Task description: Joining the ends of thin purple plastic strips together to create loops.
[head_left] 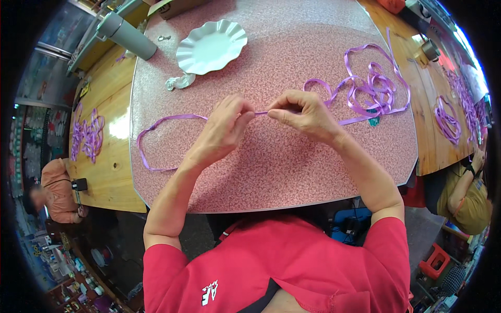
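Observation:
A narrow purple ribbon [172, 118] runs through both hands above the pink speckled table. My left hand [228, 122] pinches it, and my right hand [305, 116] pinches it a short way to the right. Between the fingertips the ribbon is a short, straight, thin stretch. On the left it curves out in a wide loop that passes under my left forearm. Right of my right hand, the ribbon lies in a tangle of loose coils [373, 96] on the table, with a small teal piece [373, 119] beneath them.
A white scalloped plate [211, 48] and a crumpled whitish wad [180, 82] lie beyond my hands. A grey tumbler [128, 36] stands far left. Purple ribbon piles lie on the wooden tables, left [88, 133] and right [448, 121]. One person [57, 190] sits left, another [467, 201] right.

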Motion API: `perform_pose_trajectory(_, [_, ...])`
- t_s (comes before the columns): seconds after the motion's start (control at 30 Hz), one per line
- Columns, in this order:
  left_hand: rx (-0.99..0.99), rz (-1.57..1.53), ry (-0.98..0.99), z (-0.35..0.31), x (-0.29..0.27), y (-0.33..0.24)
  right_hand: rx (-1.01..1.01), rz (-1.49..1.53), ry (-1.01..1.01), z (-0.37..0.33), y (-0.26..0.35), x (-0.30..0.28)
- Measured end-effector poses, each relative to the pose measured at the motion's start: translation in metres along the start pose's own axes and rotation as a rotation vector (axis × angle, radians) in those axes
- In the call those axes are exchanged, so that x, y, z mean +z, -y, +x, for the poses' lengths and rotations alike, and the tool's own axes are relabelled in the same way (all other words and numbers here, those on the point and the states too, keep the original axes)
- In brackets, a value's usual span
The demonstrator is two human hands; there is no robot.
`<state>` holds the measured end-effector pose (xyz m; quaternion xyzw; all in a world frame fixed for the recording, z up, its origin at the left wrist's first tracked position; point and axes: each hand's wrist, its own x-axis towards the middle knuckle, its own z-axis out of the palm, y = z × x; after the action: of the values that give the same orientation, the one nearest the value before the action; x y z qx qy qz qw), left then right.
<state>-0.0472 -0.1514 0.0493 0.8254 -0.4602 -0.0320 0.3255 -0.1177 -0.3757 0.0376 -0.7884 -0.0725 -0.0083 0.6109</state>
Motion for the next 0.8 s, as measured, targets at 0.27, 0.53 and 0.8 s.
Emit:
perform_pose_trajectory(0.27, [-0.324, -1.516, -0.183, -0.016, 0.005, -0.020, 0.184, 0.421, -0.019, 0.001, 0.014, -0.005])
perform_pose_trajectory(0.53, [-0.273, -1.299, -0.467, 0.004, 0.028, -0.026, 0.050, 0.364, -0.174, -0.005, 0.008, 0.016])
perform_pose_trajectory(0.8, [0.235, 0.207, -0.320, 0.010, 0.020, -0.022, 0.419, 0.714, -0.047, -0.003, 0.005, 0.008])
